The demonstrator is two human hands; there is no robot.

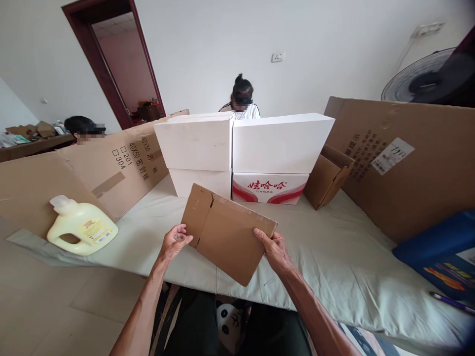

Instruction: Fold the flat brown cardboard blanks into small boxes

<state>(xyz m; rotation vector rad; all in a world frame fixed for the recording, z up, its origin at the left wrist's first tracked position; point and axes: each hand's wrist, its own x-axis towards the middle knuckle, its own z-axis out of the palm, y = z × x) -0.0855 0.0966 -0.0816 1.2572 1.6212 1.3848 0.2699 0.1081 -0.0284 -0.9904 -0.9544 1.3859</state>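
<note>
A flattened brown cardboard box [230,232] is held up over the near edge of the cloth-covered table [334,257]. My right hand [274,249] grips its right edge, thumb on top and fingers wrapped behind. My left hand [174,242] is at the box's left edge with curled, slightly spread fingers that just touch the cardboard near a flap; I cannot tell whether it grips it.
A pale yellow detergent jug [79,227] lies at the left. White boxes [245,143] are stacked at the back on a red-printed carton [269,189], beside a small open brown box [326,180]. Big cardboard sheets [408,168] wall both sides. A blue bin [441,252] stands right. Two people sit beyond.
</note>
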